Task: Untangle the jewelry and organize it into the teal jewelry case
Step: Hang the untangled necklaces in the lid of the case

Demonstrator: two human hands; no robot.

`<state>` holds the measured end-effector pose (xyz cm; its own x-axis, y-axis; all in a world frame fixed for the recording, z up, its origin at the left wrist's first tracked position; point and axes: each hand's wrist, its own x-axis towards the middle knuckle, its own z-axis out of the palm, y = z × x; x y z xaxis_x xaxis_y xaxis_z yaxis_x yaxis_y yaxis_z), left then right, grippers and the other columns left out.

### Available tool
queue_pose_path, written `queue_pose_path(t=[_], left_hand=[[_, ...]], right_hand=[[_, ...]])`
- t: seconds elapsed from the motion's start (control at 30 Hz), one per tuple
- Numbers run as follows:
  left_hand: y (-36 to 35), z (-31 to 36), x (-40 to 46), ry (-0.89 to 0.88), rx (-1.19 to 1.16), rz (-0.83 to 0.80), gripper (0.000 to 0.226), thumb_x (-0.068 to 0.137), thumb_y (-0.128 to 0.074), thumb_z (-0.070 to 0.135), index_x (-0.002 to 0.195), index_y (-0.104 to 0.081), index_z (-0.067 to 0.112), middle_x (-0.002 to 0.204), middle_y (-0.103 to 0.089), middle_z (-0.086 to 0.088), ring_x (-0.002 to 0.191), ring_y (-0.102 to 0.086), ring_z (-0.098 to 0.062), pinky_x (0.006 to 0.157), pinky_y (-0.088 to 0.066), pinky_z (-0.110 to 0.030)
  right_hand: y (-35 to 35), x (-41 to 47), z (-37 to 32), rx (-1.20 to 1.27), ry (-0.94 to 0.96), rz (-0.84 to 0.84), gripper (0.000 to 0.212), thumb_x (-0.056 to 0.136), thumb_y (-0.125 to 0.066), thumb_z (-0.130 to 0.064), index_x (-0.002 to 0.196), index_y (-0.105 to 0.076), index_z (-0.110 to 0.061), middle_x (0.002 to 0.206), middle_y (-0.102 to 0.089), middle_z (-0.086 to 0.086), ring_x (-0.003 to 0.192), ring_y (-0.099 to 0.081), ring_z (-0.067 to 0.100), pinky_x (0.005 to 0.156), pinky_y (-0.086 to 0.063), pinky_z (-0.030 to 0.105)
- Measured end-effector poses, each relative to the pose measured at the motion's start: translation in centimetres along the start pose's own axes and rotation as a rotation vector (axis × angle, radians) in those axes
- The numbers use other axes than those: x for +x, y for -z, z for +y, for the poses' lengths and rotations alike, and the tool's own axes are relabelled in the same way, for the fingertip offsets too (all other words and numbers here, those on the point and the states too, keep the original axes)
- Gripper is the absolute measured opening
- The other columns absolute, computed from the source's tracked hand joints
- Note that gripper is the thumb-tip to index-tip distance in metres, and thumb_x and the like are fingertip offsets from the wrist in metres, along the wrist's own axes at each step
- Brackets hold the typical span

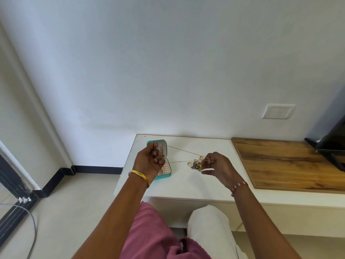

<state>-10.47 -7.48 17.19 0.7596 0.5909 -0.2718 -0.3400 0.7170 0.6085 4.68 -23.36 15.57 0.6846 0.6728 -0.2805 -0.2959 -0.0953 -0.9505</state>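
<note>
Both hands' curled fingers (157, 156) stretch a thin chain (183, 151) above the open teal jewelry case (164, 175).

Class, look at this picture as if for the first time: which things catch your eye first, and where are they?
Two hands, left hand and right hand, stretch a thin chain above a white table. The open teal jewelry case sits behind the left hand. A small pile of jewelry lies beside the right hand.

I see a white desk (186, 186) against the wall. On it lie an open teal case (164, 173), a small heap of jewelry (196, 164) near it, and a wooden board (283, 163) at the right.
</note>
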Motion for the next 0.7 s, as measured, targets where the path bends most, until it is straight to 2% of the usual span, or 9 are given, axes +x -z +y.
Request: queue_pose_path(t=[0.07,0.1,0.13,0.2,0.3,0.43,0.53,0.6,0.7], left_hand=[[0.4,-0.4,0.2,0.029,-0.039,0.011,0.024,0.094,-0.040,0.018,0.072,-0.050,0.013,0.043,-0.038,0.004,0.033,-0.030,-0.008,0.038,-0.029,-0.013],[0.6,-0.6,0.3,0.044,-0.053,0.015,0.023,0.093,-0.041,0.017,0.073,-0.051,0.013,0.043,-0.039,0.004,0.033,-0.030,-0.008,0.037,-0.029,-0.013],[0.8,-0.8,0.3,0.058,-0.062,0.021,0.022,0.093,-0.042,0.017,0.074,-0.052,0.013,0.043,-0.040,0.004,0.032,-0.030,-0.008,0.037,-0.028,-0.013],[1.1,-1.2,0.4,0.082,-0.072,0.032,0.020,0.093,-0.044,0.018,0.076,-0.054,0.013,0.043,-0.042,0.004,0.032,-0.030,-0.007,0.037,-0.027,-0.013],[1.5,-1.6,0.4,0.098,-0.082,0.054,0.020,0.093,-0.045,0.019,0.076,-0.056,0.013,0.043,-0.043,0.005,0.032,-0.030,-0.006,0.036,-0.026,-0.013],[1.9,-1.3,0.8,0.081,-0.160,0.096,0.021,0.093,-0.043,0.016,0.078,-0.057,0.013,0.043,-0.045,0.006,0.033,-0.034,-0.005,0.036,-0.031,-0.012],[2.0,-1.0,0.9,0.061,-0.211,0.112,0.025,0.094,-0.042,0.014,0.080,-0.062,0.011,0.044,-0.047,0.004,0.035,-0.037,-0.005,0.038,-0.035,-0.012],[1.8,-0.8,0.7,0.054,-0.194,0.113,0.027,0.094,-0.044,0.015,0.078,-0.065,0.011,0.044,-0.048,0.004,0.033,-0.035,-0.005,0.038,-0.033,-0.012],[1.7,-0.3,0.4,0.049,-0.085,0.108,0.018,0.092,-0.049,0.018,0.083,-0.063,0.012,0.044,-0.050,0.006,0.032,-0.030,-0.005,0.036,-0.028,-0.013]], right_hand=[[-0.3,0.0,0.4,0.407,-0.036,-0.135,0.022,0.070,-0.043,-0.011,0.049,-0.046,-0.011,0.065,-0.059,0.012,0.068,-0.056,0.028,0.070,-0.048,0.037],[-0.5,0.1,0.7,0.546,-0.020,-0.191,0.015,0.060,-0.053,-0.016,0.047,-0.046,-0.011,0.065,-0.060,0.012,0.069,-0.057,0.029,0.070,-0.050,0.037],[-0.9,0.1,0.9,0.646,0.016,-0.231,0.018,0.047,-0.064,-0.017,0.047,-0.047,-0.011,0.066,-0.060,0.013,0.068,-0.059,0.029,0.070,-0.052,0.036],[-1.6,0.1,1.0,0.774,0.080,-0.252,0.030,0.029,-0.071,-0.014,0.047,-0.047,-0.011,0.064,-0.059,0.012,0.063,-0.060,0.028,0.068,-0.055,0.036],[-2.4,-0.3,0.4,0.807,0.137,-0.313,0.029,0.033,-0.070,-0.014,0.047,-0.045,-0.013,0.050,-0.047,0.005,0.049,-0.050,0.020,0.064,-0.054,0.031],[-2.9,-0.9,-0.1,0.601,0.113,-0.432,0.029,0.048,-0.075,-0.022,0.052,-0.048,-0.013,0.039,-0.031,-0.002,0.036,-0.030,0.012,0.045,-0.038,0.024],[-3.1,-1.4,0.4,0.314,0.106,-0.437,0.020,0.067,-0.072,-0.022,0.060,-0.058,-0.010,0.037,-0.029,-0.005,0.034,-0.027,0.009,0.044,-0.036,0.022],[-3.3,-1.9,0.9,0.112,0.126,-0.421,0.014,0.083,-0.059,-0.010,0.070,-0.062,-0.005,0.038,-0.035,-0.003,0.034,-0.029,0.009,0.046,-0.039,0.022],[-3.4,-2.6,1.1,-0.162,0.109,-0.487,0.010,0.081,-0.058,-0.005,0.076,-0.066,-0.002,0.050,-0.058,0.004,0.039,-0.044,0.012,0.046,-0.043,0.021]])
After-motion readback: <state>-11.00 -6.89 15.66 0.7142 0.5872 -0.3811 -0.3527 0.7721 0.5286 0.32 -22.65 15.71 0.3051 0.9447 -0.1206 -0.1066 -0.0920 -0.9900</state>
